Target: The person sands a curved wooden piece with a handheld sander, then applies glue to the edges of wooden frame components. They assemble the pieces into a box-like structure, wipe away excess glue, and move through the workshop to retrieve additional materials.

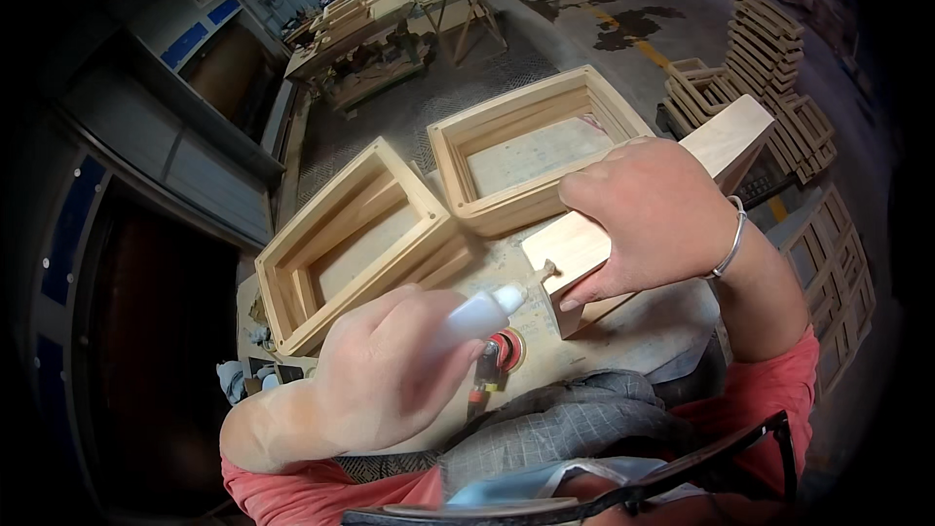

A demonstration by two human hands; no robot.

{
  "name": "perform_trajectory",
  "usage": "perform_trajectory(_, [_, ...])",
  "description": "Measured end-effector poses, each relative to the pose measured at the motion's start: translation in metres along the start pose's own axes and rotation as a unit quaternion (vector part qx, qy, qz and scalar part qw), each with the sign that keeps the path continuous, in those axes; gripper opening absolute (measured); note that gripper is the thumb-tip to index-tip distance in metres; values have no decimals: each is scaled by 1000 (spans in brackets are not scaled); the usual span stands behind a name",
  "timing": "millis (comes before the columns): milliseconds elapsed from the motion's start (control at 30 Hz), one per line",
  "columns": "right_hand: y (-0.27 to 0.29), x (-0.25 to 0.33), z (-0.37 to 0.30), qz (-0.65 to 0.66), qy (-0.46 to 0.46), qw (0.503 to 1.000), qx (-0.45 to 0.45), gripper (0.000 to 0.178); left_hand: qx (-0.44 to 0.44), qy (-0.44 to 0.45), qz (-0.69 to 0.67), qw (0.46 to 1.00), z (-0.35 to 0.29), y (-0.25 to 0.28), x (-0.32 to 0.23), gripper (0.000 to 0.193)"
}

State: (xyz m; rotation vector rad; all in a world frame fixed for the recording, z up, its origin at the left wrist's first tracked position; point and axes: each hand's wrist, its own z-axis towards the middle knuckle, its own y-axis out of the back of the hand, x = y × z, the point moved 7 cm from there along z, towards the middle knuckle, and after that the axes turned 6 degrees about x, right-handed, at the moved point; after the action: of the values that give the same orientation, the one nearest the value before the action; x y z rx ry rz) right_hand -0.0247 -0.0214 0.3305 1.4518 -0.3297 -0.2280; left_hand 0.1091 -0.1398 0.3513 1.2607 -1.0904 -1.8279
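My left hand is closed around a white squeeze bottle. The bottle's nozzle points at the near-left corner of a pale wooden frame, close to a brownish blemish at the joint; I cannot tell if it touches. With thumb and fingers, my right hand grips that frame and holds it tilted over the worktable. The hand hides much of the frame. Beyond are stacked rectangular wooden frames, one stack at the left and another behind the held frame.
A round red-and-black tool lies on the table below the bottle. Tall piles of frames stand on the floor at the right, with more frames nearer. Another workbench with wooden pieces is at the back. Dark cabinets line the left.
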Motion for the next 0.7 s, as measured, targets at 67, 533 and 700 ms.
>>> perform_trajectory(67, [1, 1, -1, -3, 0, 1000, 4, 57, -1, -16, 35, 999, 0, 1, -4, 33])
perform_trajectory(533, [-1, 1, -5, -4, -5, 1000, 7, 55, -12, -37, 167, 985, -5, -4, -26, 35])
perform_trajectory(700, [-1, 1, -3, -10, 4, 1000, 1, 55, -28, -46, 186, 981, -5, -2, -29, 34])
